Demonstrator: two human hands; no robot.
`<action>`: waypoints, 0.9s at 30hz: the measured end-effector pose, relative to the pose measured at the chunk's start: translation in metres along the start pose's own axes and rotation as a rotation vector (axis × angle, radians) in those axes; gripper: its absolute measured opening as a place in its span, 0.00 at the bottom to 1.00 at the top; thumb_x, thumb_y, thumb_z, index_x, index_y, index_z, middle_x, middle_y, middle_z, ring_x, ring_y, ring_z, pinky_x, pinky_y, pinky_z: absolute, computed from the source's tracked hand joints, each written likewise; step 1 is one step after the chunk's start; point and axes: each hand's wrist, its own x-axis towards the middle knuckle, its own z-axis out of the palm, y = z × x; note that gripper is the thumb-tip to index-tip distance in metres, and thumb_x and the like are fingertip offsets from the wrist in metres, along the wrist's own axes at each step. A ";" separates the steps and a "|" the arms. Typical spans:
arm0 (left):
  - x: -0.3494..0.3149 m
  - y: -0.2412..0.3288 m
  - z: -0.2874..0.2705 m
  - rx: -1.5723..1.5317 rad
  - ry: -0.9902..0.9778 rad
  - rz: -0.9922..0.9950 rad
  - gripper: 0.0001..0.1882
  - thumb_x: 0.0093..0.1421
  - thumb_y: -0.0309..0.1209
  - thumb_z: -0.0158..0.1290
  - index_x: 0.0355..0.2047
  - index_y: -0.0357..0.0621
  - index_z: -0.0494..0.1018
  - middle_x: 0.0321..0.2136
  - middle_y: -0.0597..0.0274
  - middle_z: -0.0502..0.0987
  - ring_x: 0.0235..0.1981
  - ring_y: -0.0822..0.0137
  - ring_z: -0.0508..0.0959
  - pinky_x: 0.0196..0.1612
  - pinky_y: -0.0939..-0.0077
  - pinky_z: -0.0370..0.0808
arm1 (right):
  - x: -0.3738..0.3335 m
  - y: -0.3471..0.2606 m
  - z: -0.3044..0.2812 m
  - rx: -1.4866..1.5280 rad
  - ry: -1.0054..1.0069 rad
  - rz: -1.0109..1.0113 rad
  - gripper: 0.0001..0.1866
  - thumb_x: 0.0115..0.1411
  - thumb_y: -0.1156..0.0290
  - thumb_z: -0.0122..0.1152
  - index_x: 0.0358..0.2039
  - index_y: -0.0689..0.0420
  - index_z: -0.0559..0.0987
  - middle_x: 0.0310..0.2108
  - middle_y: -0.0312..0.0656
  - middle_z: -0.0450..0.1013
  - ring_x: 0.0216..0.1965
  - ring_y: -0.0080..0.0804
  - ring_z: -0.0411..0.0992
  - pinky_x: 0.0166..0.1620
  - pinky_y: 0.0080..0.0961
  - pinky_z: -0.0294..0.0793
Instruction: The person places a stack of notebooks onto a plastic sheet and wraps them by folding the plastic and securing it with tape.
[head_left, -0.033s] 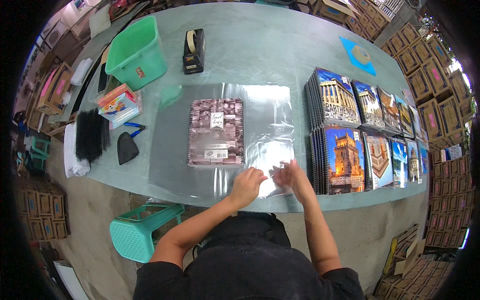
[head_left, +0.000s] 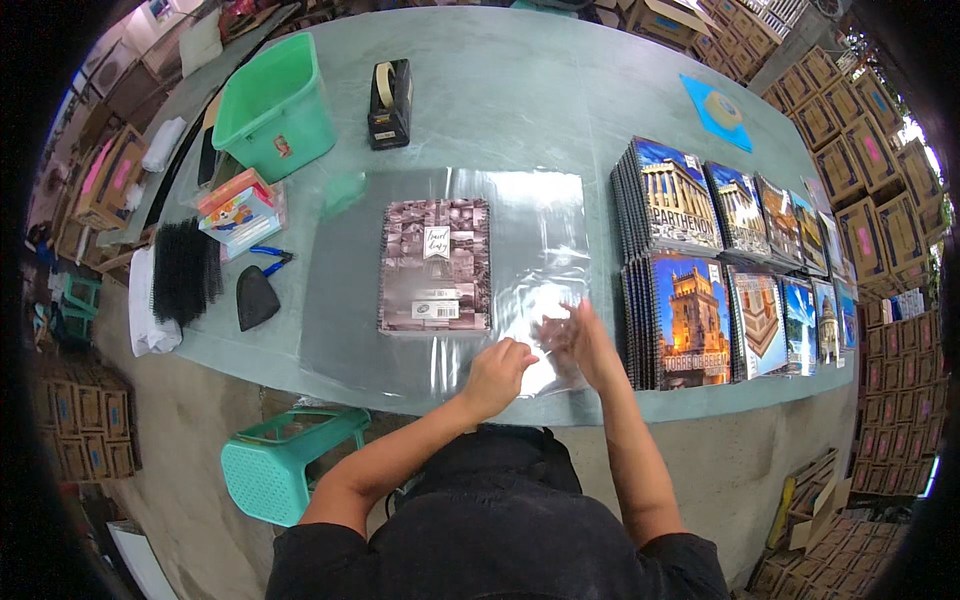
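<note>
A: Please, can you say what is changed just now?

B: Only a small thing. The right hand (head_left: pixel 592 348) has gone a little farther from the body, over the clear film (head_left: pixel 545 225). The left hand (head_left: pixel 497 380) has stayed almost in the same place.

A: And what does this mean for the work?

B: In my judgement, not very much. The attention seems to be on the near part of the film, and the spiral notebook (head_left: pixel 435 275) has not been shifted on it.

A: Where exactly is this notebook?

B: It lies flat upon the film, left of the film's middle, with its brown photo-collage cover facing up. The film itself is spread on the table (head_left: pixel 500 80). Neither hand touches the notebook; the left one is near its lower right corner.

A: How are the hands, then?

B: The left has its fingers curled inward, beside the shiny creases. I cannot tell whether the tips really meet, or whether they pinch some film. The right looks loosely spread, with the fingers blurred. Whether it touches the film, I also cannot tell.

A: Is something else close to it?

B: Yes, the front notebook stack (head_left: pixel 690 320) stands to the right of the right hand, apart from it.
</note>
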 end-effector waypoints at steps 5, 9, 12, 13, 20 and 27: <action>-0.005 -0.003 -0.028 0.002 -0.104 0.124 0.04 0.53 0.28 0.52 0.28 0.42 0.71 0.21 0.56 0.70 0.24 0.56 0.72 0.27 0.63 0.69 | 0.052 -0.047 0.040 -0.560 0.189 -0.149 0.25 0.50 0.62 0.64 0.44 0.64 0.71 0.28 0.43 0.73 0.24 0.25 0.72 0.22 0.19 0.69; 0.047 -0.051 -0.101 0.171 0.121 0.173 0.09 0.50 0.31 0.53 0.31 0.41 0.72 0.28 0.55 0.72 0.33 0.54 0.72 0.39 0.60 0.67 | 0.030 -0.091 0.053 -0.972 0.089 -0.080 0.11 0.54 0.67 0.58 0.23 0.64 0.76 0.14 0.39 0.71 0.15 0.21 0.69 0.18 0.19 0.68; 0.091 -0.102 -0.147 0.396 0.257 -0.124 0.20 0.55 0.40 0.51 0.43 0.39 0.68 0.36 0.47 0.71 0.39 0.48 0.69 0.44 0.56 0.64 | 0.035 -0.104 0.113 -1.127 -0.178 -0.223 0.14 0.57 0.66 0.54 0.21 0.64 0.73 0.14 0.39 0.69 0.13 0.21 0.67 0.15 0.18 0.66; 0.094 -0.131 -0.146 0.461 0.255 -0.123 0.24 0.55 0.43 0.51 0.46 0.39 0.67 0.37 0.47 0.71 0.40 0.47 0.69 0.45 0.57 0.64 | 0.046 -0.098 0.134 -1.274 -0.248 -0.277 0.12 0.55 0.67 0.53 0.23 0.65 0.74 0.16 0.43 0.70 0.16 0.28 0.70 0.20 0.25 0.70; 0.084 -0.145 -0.122 0.336 0.092 -0.343 0.31 0.54 0.51 0.51 0.53 0.50 0.63 0.50 0.42 0.62 0.52 0.44 0.61 0.53 0.54 0.58 | 0.101 -0.011 0.180 -1.507 -0.334 -0.417 0.11 0.46 0.66 0.54 0.21 0.61 0.76 0.20 0.53 0.72 0.25 0.50 0.72 0.32 0.41 0.71; 0.127 -0.100 -0.129 0.411 -0.032 -0.145 0.31 0.53 0.47 0.53 0.56 0.54 0.61 0.56 0.38 0.54 0.54 0.39 0.58 0.53 0.46 0.57 | 0.074 -0.004 0.187 -1.413 -0.063 -0.382 0.13 0.50 0.61 0.55 0.24 0.60 0.75 0.20 0.49 0.72 0.25 0.47 0.72 0.29 0.40 0.70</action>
